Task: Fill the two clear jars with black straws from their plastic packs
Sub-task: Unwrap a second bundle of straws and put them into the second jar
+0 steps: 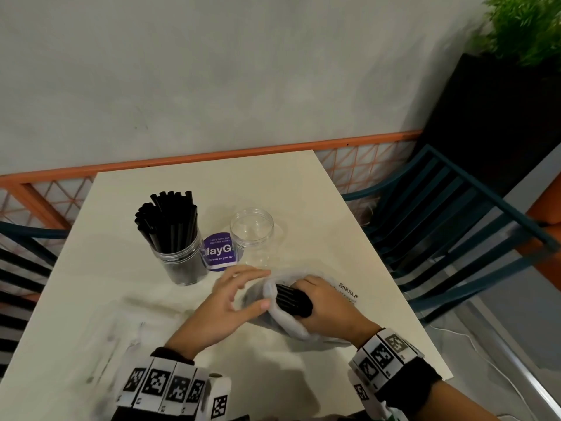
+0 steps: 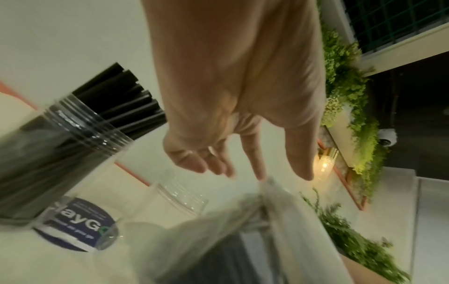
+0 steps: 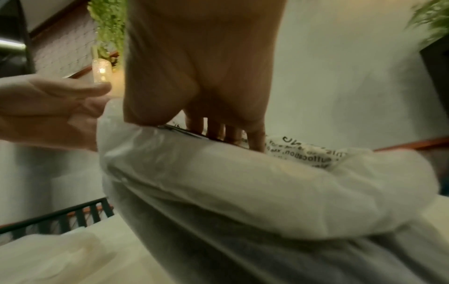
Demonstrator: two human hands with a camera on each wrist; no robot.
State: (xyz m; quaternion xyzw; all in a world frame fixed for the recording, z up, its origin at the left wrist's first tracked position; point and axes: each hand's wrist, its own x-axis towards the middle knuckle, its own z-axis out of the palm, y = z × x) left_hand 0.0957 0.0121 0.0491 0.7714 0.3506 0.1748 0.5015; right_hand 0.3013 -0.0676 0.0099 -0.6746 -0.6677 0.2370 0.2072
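The plastic pack [image 1: 283, 322] hides most of its straws [image 1: 293, 299].

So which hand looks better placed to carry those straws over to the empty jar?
Probably the right hand: it already grips the black straws at the plastic pack's mouth. The left hand is open, only touching the pack; the empty jar stands just beyond.

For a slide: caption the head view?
Right hand grips straws in a pack; one jar full, one empty.
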